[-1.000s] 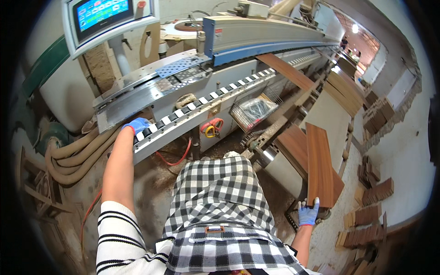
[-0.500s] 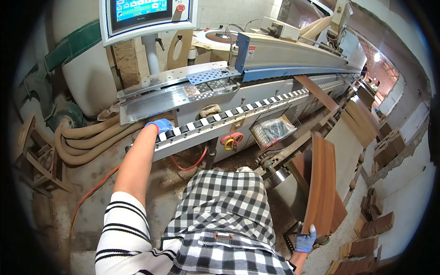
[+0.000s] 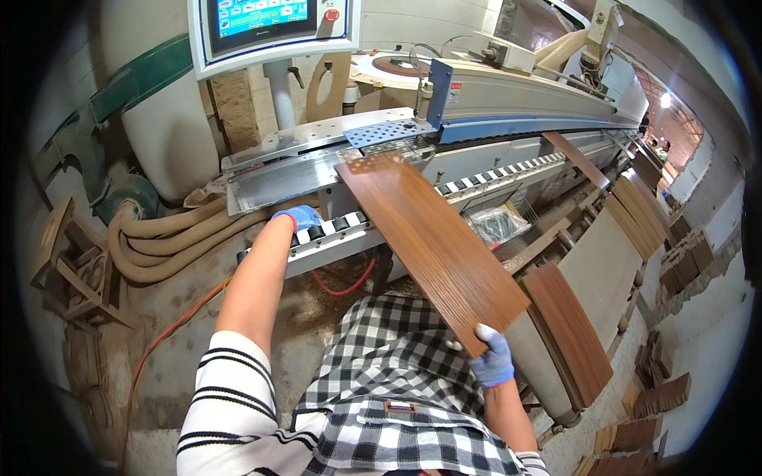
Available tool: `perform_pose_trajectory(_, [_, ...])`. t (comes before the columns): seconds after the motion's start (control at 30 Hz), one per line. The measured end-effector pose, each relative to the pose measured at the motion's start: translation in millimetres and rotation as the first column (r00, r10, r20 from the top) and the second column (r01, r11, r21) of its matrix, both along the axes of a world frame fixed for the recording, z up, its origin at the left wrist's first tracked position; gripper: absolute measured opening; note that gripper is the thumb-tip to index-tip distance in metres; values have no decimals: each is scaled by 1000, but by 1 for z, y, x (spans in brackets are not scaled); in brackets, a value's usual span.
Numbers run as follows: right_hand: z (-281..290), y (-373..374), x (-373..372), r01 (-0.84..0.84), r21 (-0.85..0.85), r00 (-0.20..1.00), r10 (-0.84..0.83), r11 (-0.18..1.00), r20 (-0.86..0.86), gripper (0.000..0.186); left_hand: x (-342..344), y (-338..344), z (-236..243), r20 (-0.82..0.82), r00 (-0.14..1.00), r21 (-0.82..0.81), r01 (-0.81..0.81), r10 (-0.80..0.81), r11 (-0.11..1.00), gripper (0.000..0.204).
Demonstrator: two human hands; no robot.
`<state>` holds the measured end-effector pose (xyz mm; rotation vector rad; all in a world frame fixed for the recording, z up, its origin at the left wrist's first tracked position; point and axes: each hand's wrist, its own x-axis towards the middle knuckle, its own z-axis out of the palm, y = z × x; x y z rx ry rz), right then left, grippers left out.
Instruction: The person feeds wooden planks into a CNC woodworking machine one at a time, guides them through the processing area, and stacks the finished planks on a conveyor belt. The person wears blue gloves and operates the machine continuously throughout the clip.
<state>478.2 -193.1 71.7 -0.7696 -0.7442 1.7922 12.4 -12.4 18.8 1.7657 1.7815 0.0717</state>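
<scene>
A wood-grain brown board (image 3: 432,246) is in my right hand (image 3: 494,361), which wears a blue glove with pale fingertips. The thumb lies over the board's near end; the other fingers are mostly beneath it. The board slants away to the left over the roller rail (image 3: 329,242), its far end by the metal machine table (image 3: 274,189). My left hand (image 3: 300,216), also in a blue glove, is curled over the rail near its left end, left of the board. Its fingertips are hidden behind the rail.
A long edge-working machine (image 3: 516,99) runs away to the right, below a control screen (image 3: 262,17). Another brown board (image 3: 567,333) lies on the conveyor (image 3: 599,274) at right. Stacked boards (image 3: 663,397) stand along the wall. Thick hoses (image 3: 171,238) and an orange hose (image 3: 171,321) are at left.
My right hand has lifted a board from the stack at right and swung it leftward across the roller rail. Another board shows where it was. My left hand stays on the rail.
</scene>
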Motion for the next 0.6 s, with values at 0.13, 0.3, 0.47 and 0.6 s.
perform_pose_trajectory(0.13, [4,18,-42,-328,-99,944,322,939,-72,49,10,-7,14,-28,1000,-7,3,-3,1000,40])
perform_pose_trajectory(0.3, [1,17,-78,-474,2,880,474,881,24,43,9,-4,10,-85,994,42,65,-61,997,40])
perform_pose_trajectory(0.47, [3,11,-90,-549,38,777,493,835,391,50,5,1,2,-142,989,60,51,-42,997,40])
perform_pose_trajectory(0.6, [6,1,-92,-465,-17,800,429,885,419,52,6,1,2,-141,989,66,57,-47,996,39])
